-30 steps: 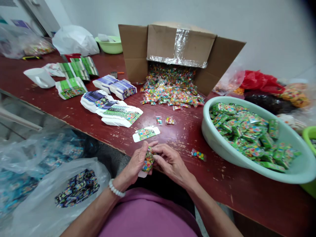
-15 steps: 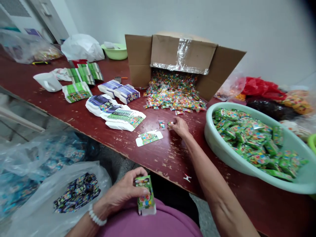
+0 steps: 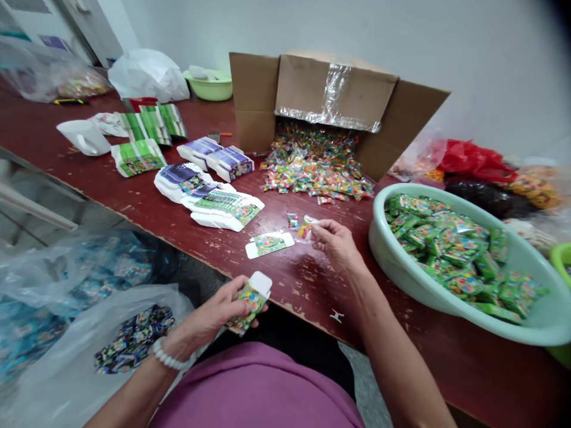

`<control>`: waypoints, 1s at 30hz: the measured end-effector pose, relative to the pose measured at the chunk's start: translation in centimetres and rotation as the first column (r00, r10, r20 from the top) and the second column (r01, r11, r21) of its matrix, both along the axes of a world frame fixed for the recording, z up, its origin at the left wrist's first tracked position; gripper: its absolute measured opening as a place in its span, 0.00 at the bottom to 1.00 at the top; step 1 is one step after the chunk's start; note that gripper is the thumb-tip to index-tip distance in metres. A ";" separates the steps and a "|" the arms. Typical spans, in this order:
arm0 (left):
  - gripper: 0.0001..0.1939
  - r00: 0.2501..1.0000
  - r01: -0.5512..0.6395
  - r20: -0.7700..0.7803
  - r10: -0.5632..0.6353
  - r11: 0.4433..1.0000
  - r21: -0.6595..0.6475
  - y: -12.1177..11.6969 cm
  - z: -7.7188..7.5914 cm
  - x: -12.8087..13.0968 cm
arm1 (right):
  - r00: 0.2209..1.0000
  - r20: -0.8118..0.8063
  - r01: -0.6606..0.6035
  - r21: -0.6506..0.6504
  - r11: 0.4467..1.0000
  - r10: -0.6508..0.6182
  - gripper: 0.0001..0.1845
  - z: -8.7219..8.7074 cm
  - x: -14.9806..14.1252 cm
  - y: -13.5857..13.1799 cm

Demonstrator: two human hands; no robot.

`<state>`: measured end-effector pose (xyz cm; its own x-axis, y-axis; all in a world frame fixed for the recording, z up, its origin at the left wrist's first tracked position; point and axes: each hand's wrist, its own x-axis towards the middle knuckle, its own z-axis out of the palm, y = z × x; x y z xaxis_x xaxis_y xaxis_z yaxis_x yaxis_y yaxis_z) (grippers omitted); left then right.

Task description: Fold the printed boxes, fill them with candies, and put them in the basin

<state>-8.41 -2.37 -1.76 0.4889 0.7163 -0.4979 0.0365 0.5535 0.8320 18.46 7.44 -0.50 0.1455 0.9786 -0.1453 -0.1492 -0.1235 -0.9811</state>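
A white mug (image 3: 84, 139) is sitting on the dark red surface (image 3: 307, 282), while a clear bag (image 3: 57, 380) holding dark packets (image 3: 136, 339) is lying below the surface's edge. Next, overlapping flat cartons (image 3: 225, 207) are resting in a fanned stack. In front of them, the left hand (image 3: 226, 308) is gripping a small green box (image 3: 252, 297), which is tilting, its white end facing up and right. A single flat carton (image 3: 270, 244) is lying beyond it, with a small packet (image 3: 292, 221) just behind. The right hand (image 3: 336, 242) is pinching a clear candy packet (image 3: 305, 230) between thumb and fingers; whether it is touching the surface, one cannot tell. Farthest right, a pale green tub (image 3: 408, 282) is holding many filled green boxes (image 3: 464, 249).
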 end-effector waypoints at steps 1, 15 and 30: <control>0.18 0.999 -0.037 0.033 0.037 0.999 0.007 0.3 0.2 1.0 | 0.999 -0.045 -0.021 -0.007 1.000 0.020 0.23 0.3 -0.6 -1.1; 0.20 0.970 -0.179 0.183 0.163 0.981 0.078 0.5 1.6 5.6 | 0.988 0.101 0.099 0.177 0.979 -0.119 0.11 -1.2 -4.5 -9.4; 0.18 0.980 -0.106 0.178 0.092 0.992 0.071 0.3 1.4 5.6 | 0.986 0.115 0.101 0.162 0.982 -0.120 0.11 -1.4 -4.1 -9.8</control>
